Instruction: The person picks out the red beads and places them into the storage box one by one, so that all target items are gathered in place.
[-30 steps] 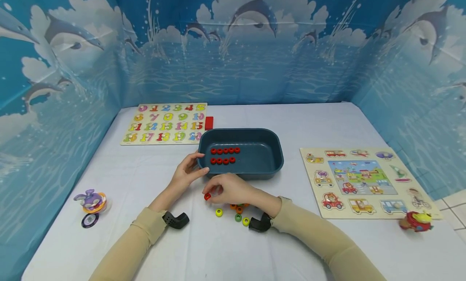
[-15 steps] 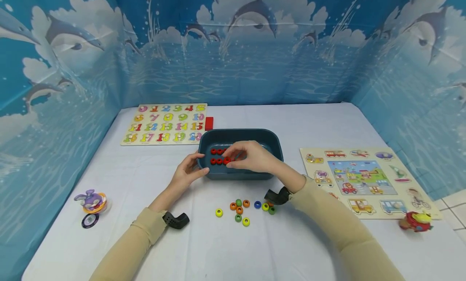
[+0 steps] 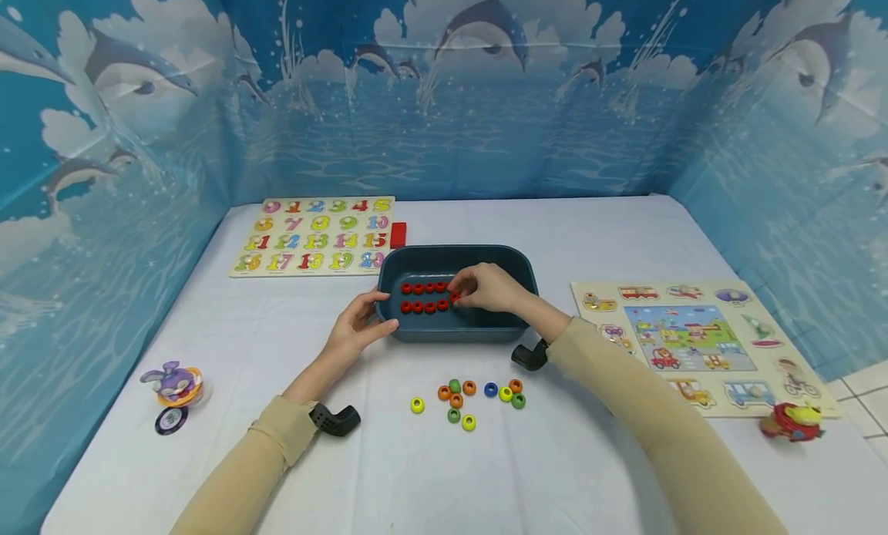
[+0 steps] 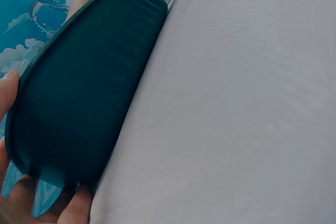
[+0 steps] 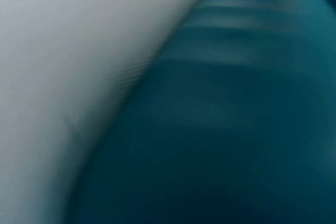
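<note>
A dark teal tray [image 3: 486, 334] stands mid-table with red beads [image 3: 418, 307] in two rows at its left. My left hand [image 3: 354, 328] grips the tray's near left corner, thumb at the front rim and fingers at the left side. In the left wrist view, those fingers [image 4: 76, 208] curl against the tray wall [image 4: 79, 93]. Over the tray, my right hand [image 3: 489, 290] pinches a red bead [image 3: 455, 297] between thumb and fingers, at the right end of the nearer row. The right wrist view has only the blurred tray side [image 5: 220, 129] and white cloth; the hand is out of it.
Loose orange, green, yellow and blue beads [image 3: 469, 422] lie in front of the tray. Behind left are a number puzzle board [image 3: 315, 238] and a red block [image 3: 398, 235]. A vehicle puzzle [image 3: 687, 342] and a red toy [image 3: 793, 422] lie right; a purple rabbit toy [image 3: 173, 382] is left.
My right hand has carried a red bead from the table in front of the tray up into it, then rightward to the end of the nearer row. The left hand stays put.
</note>
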Motion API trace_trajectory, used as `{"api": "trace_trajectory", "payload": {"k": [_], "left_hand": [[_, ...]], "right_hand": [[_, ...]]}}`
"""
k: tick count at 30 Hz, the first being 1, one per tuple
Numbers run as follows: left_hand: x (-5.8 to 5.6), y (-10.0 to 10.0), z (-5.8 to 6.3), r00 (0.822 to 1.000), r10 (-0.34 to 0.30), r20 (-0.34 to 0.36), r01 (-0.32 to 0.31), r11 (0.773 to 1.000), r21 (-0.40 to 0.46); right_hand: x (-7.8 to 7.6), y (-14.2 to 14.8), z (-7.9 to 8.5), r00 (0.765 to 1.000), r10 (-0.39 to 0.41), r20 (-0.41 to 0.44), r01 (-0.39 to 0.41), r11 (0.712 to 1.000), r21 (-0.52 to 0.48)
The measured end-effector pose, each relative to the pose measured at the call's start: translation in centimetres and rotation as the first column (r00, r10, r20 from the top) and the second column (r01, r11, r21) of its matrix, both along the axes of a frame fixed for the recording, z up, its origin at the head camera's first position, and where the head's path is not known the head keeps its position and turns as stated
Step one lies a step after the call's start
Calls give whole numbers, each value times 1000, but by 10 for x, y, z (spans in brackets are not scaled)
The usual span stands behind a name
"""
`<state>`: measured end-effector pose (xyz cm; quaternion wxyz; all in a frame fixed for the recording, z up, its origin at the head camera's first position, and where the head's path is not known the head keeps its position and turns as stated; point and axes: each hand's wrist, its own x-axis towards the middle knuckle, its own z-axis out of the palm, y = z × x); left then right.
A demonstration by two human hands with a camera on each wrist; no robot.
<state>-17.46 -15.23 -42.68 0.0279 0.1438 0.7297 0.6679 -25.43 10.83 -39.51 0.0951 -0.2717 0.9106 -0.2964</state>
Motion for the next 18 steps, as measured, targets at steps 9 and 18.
{"api": "trace_trajectory", "payload": {"k": [9,18], "left_hand": [[-3,-1,-4,1000,-1,-2,1,1000,-6],[-13,-5,-23,1000,4,-5,-4,1000,14]], "right_hand": [[0,-2,-7,999,25,-35,-22,996,85],[1,-2,-5,1000,14,-21,-13,997,72]]}}
